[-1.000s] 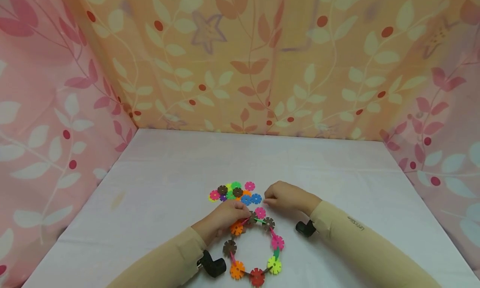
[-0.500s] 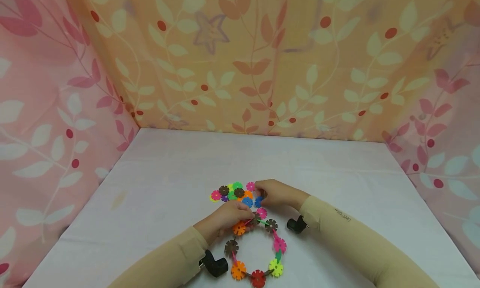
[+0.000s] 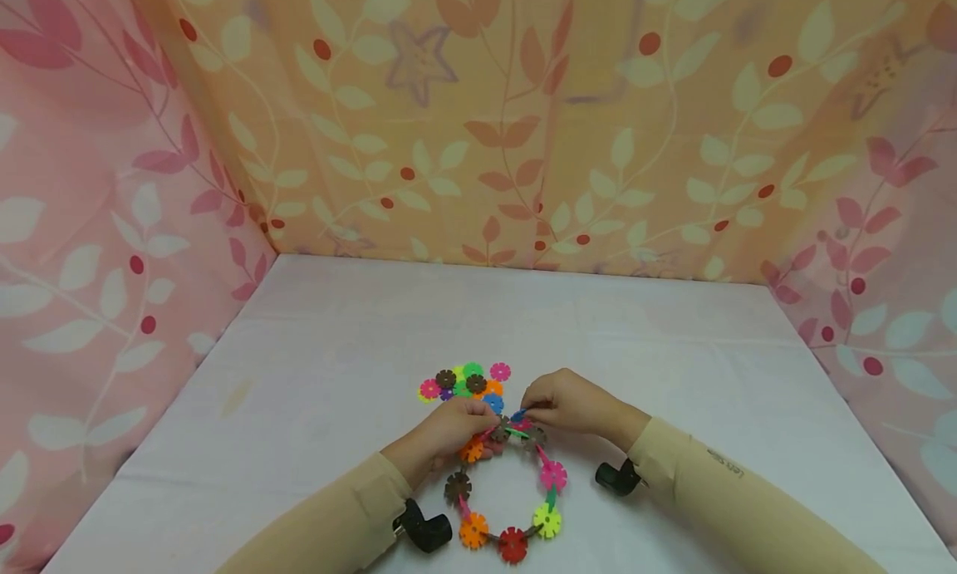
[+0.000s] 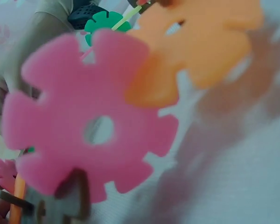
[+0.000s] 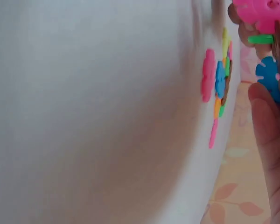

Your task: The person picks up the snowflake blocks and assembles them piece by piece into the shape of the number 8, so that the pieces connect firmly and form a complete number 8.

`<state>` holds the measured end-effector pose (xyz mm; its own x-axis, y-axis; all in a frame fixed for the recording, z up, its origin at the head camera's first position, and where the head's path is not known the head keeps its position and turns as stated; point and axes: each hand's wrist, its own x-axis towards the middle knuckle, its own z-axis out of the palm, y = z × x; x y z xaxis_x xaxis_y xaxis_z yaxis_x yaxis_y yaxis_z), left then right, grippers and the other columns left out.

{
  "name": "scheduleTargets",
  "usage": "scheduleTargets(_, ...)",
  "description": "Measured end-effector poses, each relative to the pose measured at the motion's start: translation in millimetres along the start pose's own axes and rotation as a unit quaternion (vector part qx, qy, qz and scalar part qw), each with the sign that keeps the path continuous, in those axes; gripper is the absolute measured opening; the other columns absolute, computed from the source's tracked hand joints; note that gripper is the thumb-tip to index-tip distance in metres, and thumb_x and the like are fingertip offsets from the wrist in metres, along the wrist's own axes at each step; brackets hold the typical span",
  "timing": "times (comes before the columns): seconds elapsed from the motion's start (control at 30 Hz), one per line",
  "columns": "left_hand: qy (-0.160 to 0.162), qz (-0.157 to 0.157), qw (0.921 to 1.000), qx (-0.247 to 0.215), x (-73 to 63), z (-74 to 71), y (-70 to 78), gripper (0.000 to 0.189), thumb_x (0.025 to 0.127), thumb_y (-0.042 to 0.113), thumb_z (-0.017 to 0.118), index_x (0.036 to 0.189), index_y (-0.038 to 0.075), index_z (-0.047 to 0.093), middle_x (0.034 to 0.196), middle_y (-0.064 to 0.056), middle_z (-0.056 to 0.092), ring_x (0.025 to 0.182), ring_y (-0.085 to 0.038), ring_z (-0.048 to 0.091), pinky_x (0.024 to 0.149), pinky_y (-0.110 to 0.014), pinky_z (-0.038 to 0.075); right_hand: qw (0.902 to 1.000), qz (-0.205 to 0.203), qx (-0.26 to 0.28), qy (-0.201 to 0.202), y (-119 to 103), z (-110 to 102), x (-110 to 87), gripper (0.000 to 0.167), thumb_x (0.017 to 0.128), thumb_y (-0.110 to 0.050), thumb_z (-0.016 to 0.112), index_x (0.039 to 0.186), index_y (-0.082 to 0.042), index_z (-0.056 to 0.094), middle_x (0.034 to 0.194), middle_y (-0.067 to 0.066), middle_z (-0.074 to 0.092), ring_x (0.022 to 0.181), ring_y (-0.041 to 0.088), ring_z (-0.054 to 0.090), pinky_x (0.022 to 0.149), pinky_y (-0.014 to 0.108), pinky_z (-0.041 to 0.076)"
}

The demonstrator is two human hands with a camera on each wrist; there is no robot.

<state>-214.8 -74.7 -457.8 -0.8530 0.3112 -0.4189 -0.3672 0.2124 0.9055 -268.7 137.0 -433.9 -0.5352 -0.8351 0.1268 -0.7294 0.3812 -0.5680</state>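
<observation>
A ring of linked flower-shaped plastic discs, with a red disc (image 3: 513, 546) at its near side, lies on the white cloth in the head view. My left hand (image 3: 449, 431) grips the ring's far left part, at a brown disc (image 3: 503, 429). Between thumb and finger, my right hand (image 3: 579, 404) pinches a blue snowflake disc (image 5: 269, 77) against the ring's far edge. In the right wrist view the blue disc meets a brown disc, below a pink disc (image 5: 270, 11). A pink disc (image 4: 60, 102) and an orange disc (image 4: 210, 42) fill the left wrist view closely.
Beyond the left hand lies a loose pile of coloured discs, including a pink disc (image 3: 500, 371) and a green disc (image 3: 472, 370). White cloth (image 3: 635, 325) covers the table. Patterned curtains (image 3: 478, 125) stand behind it and at both sides.
My right hand has reached left to the pile, picked up a blue disc and drawn it back to the ring's far edge. My left hand keeps its grip on the ring.
</observation>
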Motion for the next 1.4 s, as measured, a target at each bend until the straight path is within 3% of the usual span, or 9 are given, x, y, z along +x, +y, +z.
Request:
scheduleTargets(0.2,0.001,0.003,1.0,-0.005,-2.5,0.5,1.9,0.021,0.092,0.018,0.055,0.088,-0.001,0.064,0.087,-0.009,0.062,0.077,-0.022,0.067,0.061,-0.026,0.053,0.999,-0.034,-0.023,0.02,-1.7,1.3,-0.4,0.005,0.082,-0.007,0.066,0.08,-0.009,0.07,0.078,-0.004,0.064,0.068,0.001,0.053,0.065,0.015,0.048)
scheduleTargets(0.4,0.003,0.007,1.0,0.001,-2.6,2.1,2.1,0.021,0.092,0.017,0.055,0.088,0.0,0.065,0.081,-0.009,0.063,0.074,-0.022,0.067,0.06,-0.027,0.053,0.9978,-0.055,-0.01,0.035,0.3,4.3,-4.0,0.008,0.081,-0.002,0.066,0.079,-0.009,0.07,0.077,-0.004,0.065,0.068,0.0,0.054,0.064,0.014,0.048)
scheduleTargets(0.83,0.018,0.024,0.9995,-0.006,-3.3,7.2,-1.0,0.021,0.092,0.011,0.052,0.085,-0.003,0.067,0.082,-0.008,0.064,0.061,-0.014,0.063,0.057,-0.026,0.053,0.9962,-0.067,-0.019,0.053,-4.4,7.9,-6.7,0.008,0.081,-0.004,0.067,0.076,-0.01,0.068,0.074,-0.005,0.063,0.066,-0.002,0.053,0.062,0.013,0.047)
scheduleTargets(1.03,0.016,0.004,0.9993,-0.035,-5.2,5.1,2.0,0.02,0.092,0.01,0.051,0.087,-0.003,0.066,0.079,-0.011,0.067,0.059,-0.013,0.061,0.056,-0.023,0.052,0.9944,-0.076,-0.049,0.054,-3.5,6.4,-4.3,0.006,0.081,-0.003,0.067,0.081,-0.009,0.068,0.079,-0.006,0.063,0.071,0.001,0.054,0.067,0.014,0.048)
scheduleTargets(1.17,0.019,0.007,0.9996,-0.02,-5.2,3.2,6.2,0.019,0.092,0.013,0.054,0.087,-0.001,0.066,0.083,-0.008,0.065,0.062,-0.015,0.063,0.059,-0.025,0.053,0.9917,-0.086,-0.075,0.059,-3.3,4.3,-3.9,0.006,0.08,-0.004,0.067,0.083,-0.009,0.069,0.079,-0.006,0.062,0.071,0.002,0.054,0.068,0.014,0.047)
scheduleTargets(1.4,0.018,0.02,0.9996,0.002,-4.5,2.8,8.4,0.019,0.091,0.015,0.055,0.087,-0.001,0.065,0.082,-0.006,0.062,0.065,-0.016,0.064,0.06,-0.028,0.054,0.9907,-0.1,-0.064,0.066,-5.8,3.5,-4.1,0.009,0.079,-0.001,0.067,0.08,-0.009,0.068,0.076,-0.007,0.061,0.068,0.001,0.053,0.064,0.012,0.046)
